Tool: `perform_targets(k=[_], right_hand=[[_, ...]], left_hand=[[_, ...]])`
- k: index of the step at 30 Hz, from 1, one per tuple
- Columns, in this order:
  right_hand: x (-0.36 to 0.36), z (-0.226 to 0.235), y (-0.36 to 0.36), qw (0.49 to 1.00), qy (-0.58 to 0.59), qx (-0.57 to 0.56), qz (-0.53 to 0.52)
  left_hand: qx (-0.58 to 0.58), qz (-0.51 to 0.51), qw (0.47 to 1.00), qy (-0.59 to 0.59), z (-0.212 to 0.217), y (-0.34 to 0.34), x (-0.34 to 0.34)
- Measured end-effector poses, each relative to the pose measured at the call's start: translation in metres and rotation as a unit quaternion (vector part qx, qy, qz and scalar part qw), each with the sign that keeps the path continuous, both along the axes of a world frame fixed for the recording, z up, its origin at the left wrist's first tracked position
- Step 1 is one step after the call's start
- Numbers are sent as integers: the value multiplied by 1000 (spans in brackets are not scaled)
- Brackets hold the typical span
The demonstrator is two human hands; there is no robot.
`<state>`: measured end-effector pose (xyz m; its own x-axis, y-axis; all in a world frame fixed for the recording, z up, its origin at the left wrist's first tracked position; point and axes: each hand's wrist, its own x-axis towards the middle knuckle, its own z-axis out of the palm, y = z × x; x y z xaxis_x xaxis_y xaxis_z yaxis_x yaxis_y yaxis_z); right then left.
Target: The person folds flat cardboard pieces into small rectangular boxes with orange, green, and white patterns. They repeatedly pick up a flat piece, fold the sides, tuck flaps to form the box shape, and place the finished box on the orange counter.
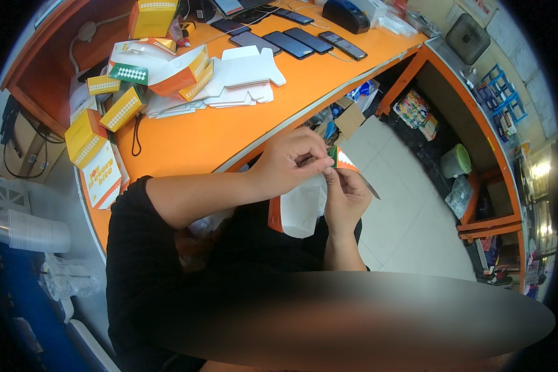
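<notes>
Above my lap, both hands are closed on a partly folded food carton [299, 211], white inside with orange and green printed outer faces. My left hand [294, 160] pinches its upper edge near a green corner. Just to the right, my right hand [347, 197] grips the same carton with the thumb pointing up toward the left fingertips. The fingers of both hands meet at that corner and hide part of the fold. One printed flap sticks out past my right hand, while the white inner panel hangs below the hands.
On the orange table [192, 139] lie a stack of flat white cartons [245, 77], several yellow folded cartons [123, 108] and a row of phones [289, 44]. Stacked plastic tubs [31, 230] are at left. An orange shelf unit [487, 226] holding a green bin [456, 160] stands at right.
</notes>
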<state>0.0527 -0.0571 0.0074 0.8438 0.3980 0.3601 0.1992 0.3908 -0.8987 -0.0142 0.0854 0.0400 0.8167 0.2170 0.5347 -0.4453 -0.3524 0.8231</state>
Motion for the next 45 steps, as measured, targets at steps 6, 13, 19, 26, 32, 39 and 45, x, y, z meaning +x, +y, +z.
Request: perform_targets(k=[6, 13, 19, 26, 32, 39, 45], right_hand=[[4, 1, -8, 1000, -15, 7, -4], [1, -7, -2, 988, -144, -1, -47], [11, -10, -12, 991, 85, 69, 80], [12, -4, -9, 989, 78, 71, 101], [9, -2, -8, 988, 75, 19, 134], [16, 8, -16, 963, -228, -137, 43], [22, 21, -26, 922, -251, 11, -295]], left_hand=[[100, -9, 994, -34, 4, -3, -6], [-125, -55, 990, 36, 5, -6, -6], [55, -5, 997, -49, 5, -8, -8], [-115, -69, 989, 56, 5, -6, -3], [-181, -118, 961, 172, 5, -3, -1], [-92, -32, 979, 176, 4, 0, 0], [-144, 61, 983, 100, 7, 19, 5]])
